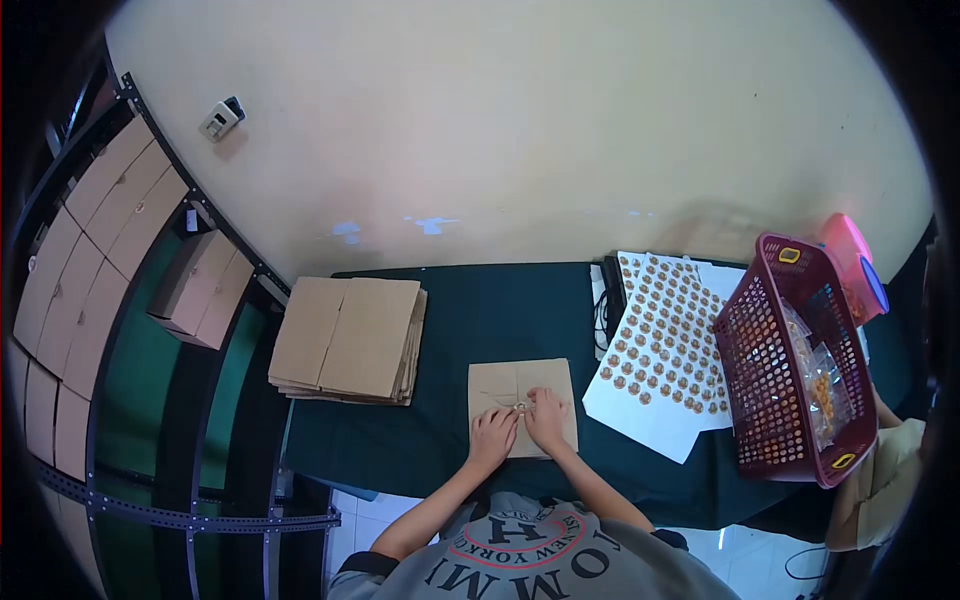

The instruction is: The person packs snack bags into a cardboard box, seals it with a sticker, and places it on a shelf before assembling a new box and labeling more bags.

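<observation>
A flat folded cardboard box [495,377] lies in front of me on the dark green tablecloth. Near its middle, where the flaps meet, is a small round sticker [520,407]. My left hand [492,436] rests on the cardboard just left of the sticker, fingers laid along the surface and their tips at its edge. On the other side, my right hand [546,420] touches the board with its fingers apart, the thumb side close to the sticker. The fingertips partly cover the sticker.
To the left is a stack of flat cardboard boxes [372,335]. Sheets of round stickers [660,345] lie on the right, beside a maroon plastic basket [750,375] holding clear packets [825,395]. A metal shelf [180,517] with boxes stands far left. Another person's sleeve [890,485] shows at right.
</observation>
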Tool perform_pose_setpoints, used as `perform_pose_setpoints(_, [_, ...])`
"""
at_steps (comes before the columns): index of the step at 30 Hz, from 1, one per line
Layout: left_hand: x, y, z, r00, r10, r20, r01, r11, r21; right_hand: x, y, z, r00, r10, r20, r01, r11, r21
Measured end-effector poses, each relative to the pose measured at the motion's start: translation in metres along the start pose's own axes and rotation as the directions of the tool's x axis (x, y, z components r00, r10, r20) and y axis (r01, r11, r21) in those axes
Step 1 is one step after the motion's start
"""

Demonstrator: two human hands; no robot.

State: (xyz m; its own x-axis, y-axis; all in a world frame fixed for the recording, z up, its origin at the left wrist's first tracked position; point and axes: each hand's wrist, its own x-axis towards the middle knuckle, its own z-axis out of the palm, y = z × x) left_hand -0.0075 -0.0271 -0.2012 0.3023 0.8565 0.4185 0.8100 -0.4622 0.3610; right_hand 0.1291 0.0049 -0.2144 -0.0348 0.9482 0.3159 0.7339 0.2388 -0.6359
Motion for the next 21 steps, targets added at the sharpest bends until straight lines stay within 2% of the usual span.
perform_pose_setpoints(1, [0.0,0.001,-0.002,1.0,-0.002,0.012,0.003,1.0,-0.004,-0.002,0.007,0.004,1.0,-0.004,-0.005,0.004,1.0,0.001])
perform_pose_setpoints(3, [-0.004,0.001,-0.007,1.0,0.002,0.02,-0.002,1.0,0.0,-0.011,0.021,0.007,0.997,-0.039,-0.061,0.046,0.991,0.122])
perform_pose_setpoints(4, [-0.005,-0.004,-0.011,0.999,-0.008,0.042,0.012,0.997,-0.079,-0.011,0.022,0.0,0.995,-0.051,-0.081,0.061,0.99,0.128])
perform_pose_setpoints(5, [-0.004,-0.011,-0.017,0.998,-0.013,0.065,0.022,0.988,-0.154,-0.015,0.019,-0.012,0.999,0.016,-0.048,-0.005,0.974,0.228])
perform_pose_setpoints(6, [-0.006,-0.022,-0.025,0.994,-0.058,0.095,0.07,0.989,-0.129,-0.017,0.014,-0.025,0.997,0.081,-0.004,-0.075,0.943,0.323])
perform_pose_setpoints(7, [-0.007,-0.035,-0.033,0.995,-0.045,0.086,0.056,0.991,-0.122,-0.016,0.01,-0.038,0.997,0.075,-0.019,-0.064,0.943,0.327])
perform_pose_setpoints(9, [-0.011,-0.056,-0.044,0.949,-0.314,0.007,0.296,0.888,-0.351,-0.016,0.011,-0.062,0.989,0.038,-0.143,-0.022,0.993,0.113])
perform_pose_setpoints(10, [-0.014,-0.06,-0.042,0.949,-0.314,-0.006,0.291,0.888,-0.354,-0.02,0.024,-0.06,0.989,0.025,-0.146,-0.009,0.994,0.109])
perform_pose_setpoints(11, [-0.017,-0.063,-0.039,0.86,-0.493,0.129,0.483,0.71,-0.513,-0.025,0.039,-0.05,0.976,0.105,-0.191,-0.076,0.985,0.157])
perform_pose_setpoints(12, [-0.023,-0.069,-0.034,0.733,-0.616,0.289,0.635,0.465,-0.617,-0.032,0.061,-0.035,0.956,0.183,-0.228,-0.135,0.968,0.211])
perform_pose_setpoints(13, [-0.027,-0.07,-0.024,0.781,-0.532,0.327,0.601,0.5,-0.623,-0.04,0.081,-0.021,0.941,0.333,-0.059,-0.283,0.871,0.401])
perform_pose_setpoints(14, [-0.034,-0.068,-0.008,0.83,-0.475,0.292,0.528,0.499,-0.687,-0.043,0.097,-0.008,0.89,0.432,0.147,-0.438,0.719,0.54])
perform_pose_setpoints(15, [-0.037,-0.061,0.004,0.871,-0.426,0.246,0.451,0.495,-0.743,-0.037,0.086,-0.016,0.9,0.425,0.098,-0.422,0.793,0.44])
perform_pose_setpoints(16, [-0.037,-0.058,0.013,0.879,-0.437,0.19,0.41,0.489,-0.77,-0.033,0.074,-0.024,0.916,0.399,0.052,-0.392,0.856,0.337])
perform_pose_setpoints(17, [-0.037,-0.056,0.017,0.879,-0.456,0.136,0.373,0.484,-0.792,-0.028,0.065,-0.03,0.925,0.38,0.021,-0.364,0.869,0.334])
perform_pose_setpoints(18, [-0.036,-0.057,0.016,0.861,-0.5,0.096,0.373,0.491,-0.787,-0.026,0.073,-0.018,0.906,0.422,-0.01,-0.372,0.809,0.454])
perform_pose_setpoints(19, [-0.033,-0.057,0.017,0.83,-0.521,0.201,0.436,0.381,-0.815,-0.023,0.073,-0.017,0.917,0.399,-0.019,-0.345,0.815,0.465])
perform_pose_setpoints(20, [-0.032,-0.056,0.016,0.797,-0.521,0.306,0.487,0.255,-0.836,-0.022,0.08,-0.015,0.896,0.434,0.093,-0.419,0.758,0.499])
perform_pose_setpoints(21, [-0.031,-0.054,0.014,0.786,-0.555,0.272,0.465,0.241,-0.852,-0.02,0.088,-0.015,0.863,0.464,0.2,-0.495,0.701,0.513])
